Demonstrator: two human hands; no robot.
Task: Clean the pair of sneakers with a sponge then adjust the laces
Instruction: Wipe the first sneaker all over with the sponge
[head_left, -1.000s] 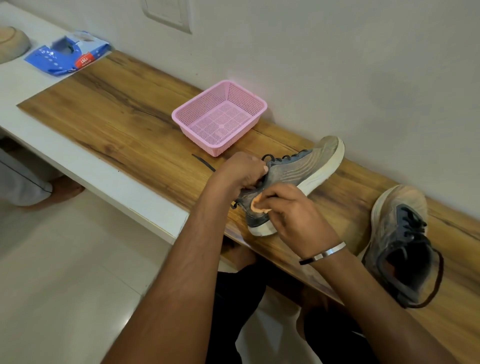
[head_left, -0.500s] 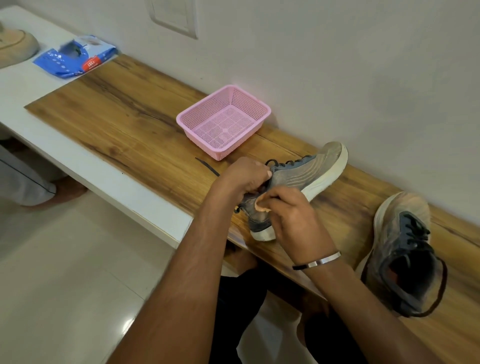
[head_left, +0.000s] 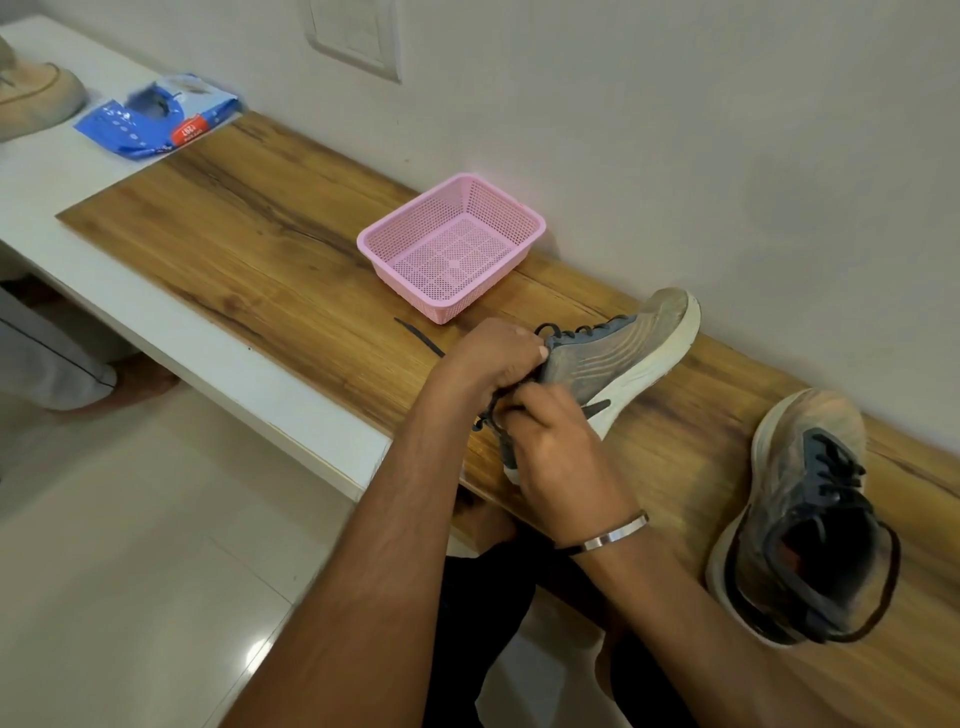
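Head view of a wood-grain board (head_left: 218, 244) with dark streaks, laid on a white desk (head_left: 62, 171) against a pale wall. A grey knit sneaker (head_left: 613, 358) with a ribbed upper, dark laces and a thick off-white sole lies tipped on its side near the board's front edge, toe pointing toward the wall; its toe cap looks dusty and tan. The left hand (head_left: 493, 358) grips the collar and lace area with fingers curled, thumb against the upper. The right hand (head_left: 556, 452), wearing a metal bangle at the wrist, is curled over the heel end and covers it; whether a sponge lies under these fingers cannot be told, since nothing of it shows. A loose dark lace end (head_left: 415, 335) trails on the wood beside the left hand. The second sneaker (head_left: 810, 514) rests upright toward the board's right end, well apart from the first, its dark opening facing the camera, its sides heavily soiled and a lace looped around the heel. A pink perforated plastic basket (head_left: 519, 218), rectangular with flared walls, stands at the back edge near the wall. At the desk's far left corner lie a blue printed packet (head_left: 150, 124) and a beige shoe (head_left: 36, 98), cut off by the frame.
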